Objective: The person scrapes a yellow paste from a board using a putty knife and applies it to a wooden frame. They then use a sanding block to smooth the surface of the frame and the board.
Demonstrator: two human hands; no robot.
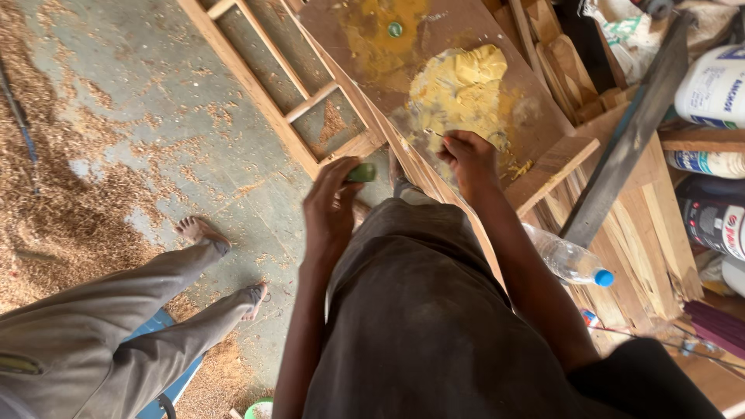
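While your right hand [468,157] presses down at the near edge of the yellow paste [459,91], you are in the middle of working that paste on the brown board [341,31]. The fingers are curled shut around something thin, perhaps a blade or scraper, but too little of it shows to name it. The mound lies toward the board's right side, thick and lumpy, with a thinner yellow smear higher up near the board's far edge, where a small green cap [395,29] sits in it.

Your left hand [330,203] hangs off the board's near-left edge, fingers closed on a small green object [361,172]; its kind cannot be told from here.

By the look of it, the step is gathering or spreading the paste. A next stroke would call for firm, even pressure along the board, since the paste looks stiff and grainy and the board is slick and stained.

Beyond the board's left edge a pale wooden frame [268,74] with cross rails lies on the concrete floor [140,93], which is strewn with sawdust and shavings. Right of the board are stacked rough wooden offcuts [636,233], a clear plastic bottle [566,260] with a blue cap, and white plastic containers [714,85]. Another person's legs [116,310] in grey trousers stretch across the floor, well apart from your hands.
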